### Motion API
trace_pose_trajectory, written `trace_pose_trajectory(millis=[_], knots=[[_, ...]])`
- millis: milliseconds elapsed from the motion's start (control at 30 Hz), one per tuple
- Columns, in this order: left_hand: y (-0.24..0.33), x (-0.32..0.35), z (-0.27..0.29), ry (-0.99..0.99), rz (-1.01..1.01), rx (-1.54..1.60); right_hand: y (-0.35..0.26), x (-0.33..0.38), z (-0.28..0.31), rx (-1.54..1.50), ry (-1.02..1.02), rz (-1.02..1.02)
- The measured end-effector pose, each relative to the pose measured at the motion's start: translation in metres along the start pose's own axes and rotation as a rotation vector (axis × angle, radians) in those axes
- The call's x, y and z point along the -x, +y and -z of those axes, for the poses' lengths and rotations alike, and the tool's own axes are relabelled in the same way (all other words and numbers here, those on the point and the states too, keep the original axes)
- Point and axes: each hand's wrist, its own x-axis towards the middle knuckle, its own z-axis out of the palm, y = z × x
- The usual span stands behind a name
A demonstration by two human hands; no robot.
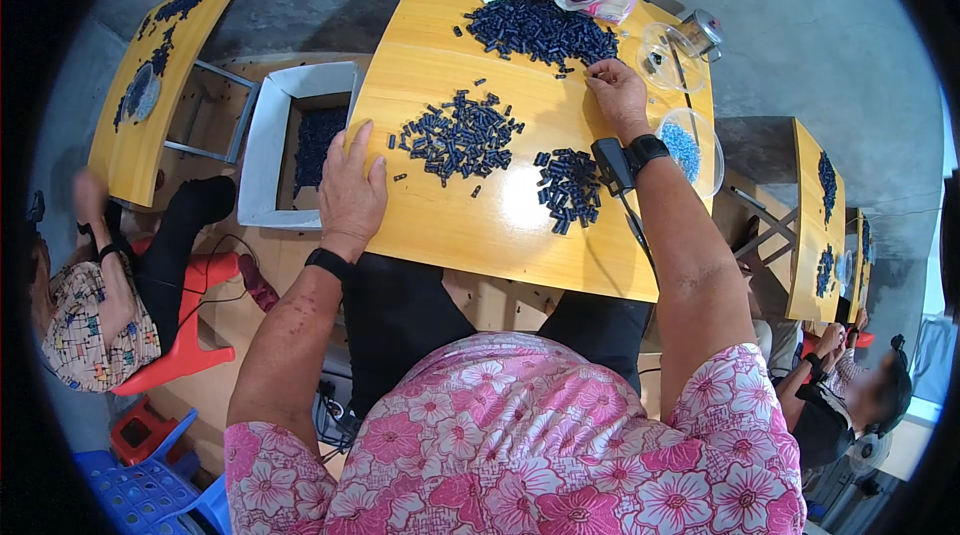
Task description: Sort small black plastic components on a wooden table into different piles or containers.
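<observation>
A: Worktop [430,225] status? We see three heaps of small dark blue tubes: largest [540,30] by far edge, middle [460,135] at centre, smallest [568,187] nearer right edge.

B: Sorting looks partway; big heap mostly left. Right hand [615,90] pinches at its near rim. Left hand [352,185] lies flat, fingers together, on left edge.

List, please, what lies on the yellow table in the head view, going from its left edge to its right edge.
Left hand → middle pile of dark blue pieces → smaller pile → right hand → clear bowl with light blue pieces.
</observation>
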Motion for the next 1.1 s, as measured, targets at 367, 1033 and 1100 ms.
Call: trace_pose_trajectory(millis=[367, 1033, 1100], knots=[[0.000, -0.001, -0.002, 0.011, -0.024, 0.016, -0.007, 0.000, 0.005, 0.126, -0.021, 0.088], [-0.002, 0.001, 0.000, 0.003, -0.007, 0.000, -0.036, 0.022, 0.001, 0.210, 0.098, 0.107], [-0.003, 0.002, -0.001, 0.010, -0.003, -0.007, -0.037, 0.023, 0.000, 0.195, 0.089, 0.096]])
